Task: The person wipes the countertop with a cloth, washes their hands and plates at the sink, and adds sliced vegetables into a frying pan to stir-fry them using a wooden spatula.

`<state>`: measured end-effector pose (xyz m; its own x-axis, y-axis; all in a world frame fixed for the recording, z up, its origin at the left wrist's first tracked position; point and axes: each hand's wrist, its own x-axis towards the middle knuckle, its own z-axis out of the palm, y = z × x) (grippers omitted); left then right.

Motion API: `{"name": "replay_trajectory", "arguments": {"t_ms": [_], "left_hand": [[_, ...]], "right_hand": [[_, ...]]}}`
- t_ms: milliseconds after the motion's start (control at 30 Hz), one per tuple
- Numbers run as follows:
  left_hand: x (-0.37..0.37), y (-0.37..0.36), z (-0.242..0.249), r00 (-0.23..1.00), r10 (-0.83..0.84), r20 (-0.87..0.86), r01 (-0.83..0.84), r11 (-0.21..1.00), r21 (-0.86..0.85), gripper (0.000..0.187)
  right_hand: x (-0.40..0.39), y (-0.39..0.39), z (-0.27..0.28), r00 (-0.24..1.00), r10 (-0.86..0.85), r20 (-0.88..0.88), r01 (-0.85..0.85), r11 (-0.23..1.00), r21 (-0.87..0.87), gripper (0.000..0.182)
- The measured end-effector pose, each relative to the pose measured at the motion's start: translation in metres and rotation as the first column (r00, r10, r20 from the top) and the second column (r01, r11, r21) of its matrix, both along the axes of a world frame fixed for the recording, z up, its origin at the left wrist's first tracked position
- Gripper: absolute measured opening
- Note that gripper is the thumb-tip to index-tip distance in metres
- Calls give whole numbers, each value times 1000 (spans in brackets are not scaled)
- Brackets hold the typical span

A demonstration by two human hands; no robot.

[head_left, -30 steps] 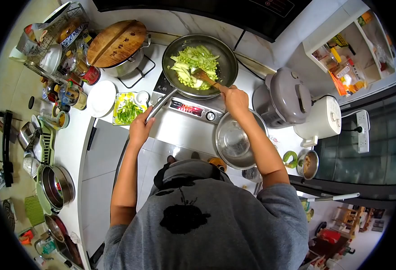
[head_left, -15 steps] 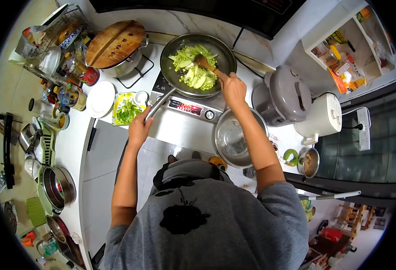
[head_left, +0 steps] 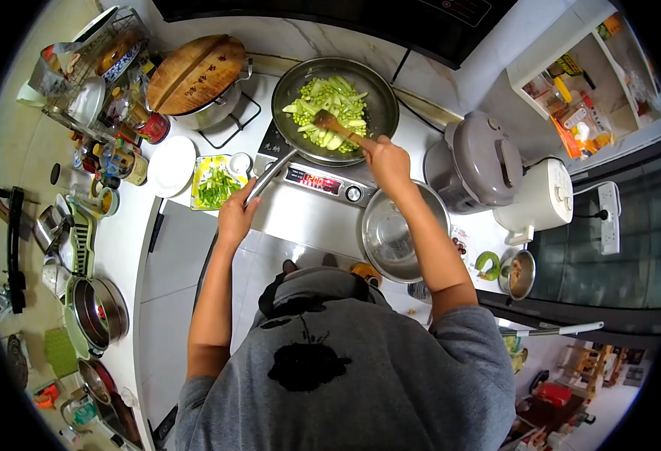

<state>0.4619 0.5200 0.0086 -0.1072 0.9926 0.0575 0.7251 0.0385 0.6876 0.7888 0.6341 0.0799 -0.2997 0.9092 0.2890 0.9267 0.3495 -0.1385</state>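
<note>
My left hand (head_left: 235,217) is closed round the metal handle of a dark frying pan (head_left: 382,105), which sits on an induction cooker (head_left: 323,183) with a lit red display. Green peas and pale green vegetable slices (head_left: 330,101) lie heaped in the pan. In my right hand (head_left: 388,161) I grip a wooden spatula (head_left: 338,125), its blade resting among the vegetables at the heap's near side. Left of the cooker, near my left hand, are a yellow-edged tray of chopped greens (head_left: 216,186) and a white plate (head_left: 171,167).
A steel bowl (head_left: 392,234) stands beneath my right forearm. A grey electric pressure cooker (head_left: 475,161) and a white appliance (head_left: 535,199) stand to the right. At the back left is a pot with a wooden lid (head_left: 197,74); bottles (head_left: 126,161) crowd the left counter.
The spatula's blade has moved toward me and slightly left through the vegetables, and my right hand has come nearer with it. My left hand keeps hold of the pan handle.
</note>
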Motion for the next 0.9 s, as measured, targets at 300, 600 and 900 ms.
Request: {"name": "replay_trajectory", "arguments": {"t_ms": [300, 600, 900], "left_hand": [[1, -1, -1, 1000, 6, 20, -6, 1000, 23, 44], [3, -1, 1, 1000, 5, 14, -5, 1000, 6, 44], [1, -1, 0, 1000, 2, 25, -3, 1000, 4, 45]], "right_hand": [[8, -21, 2, 1000, -13, 10, 13, 1000, -14, 35], [-19, 1, -14, 996, -73, -57, 74, 997, 19, 38], [-18, 29, -36, 993, -108, 41, 108, 994, -15, 40]]}}
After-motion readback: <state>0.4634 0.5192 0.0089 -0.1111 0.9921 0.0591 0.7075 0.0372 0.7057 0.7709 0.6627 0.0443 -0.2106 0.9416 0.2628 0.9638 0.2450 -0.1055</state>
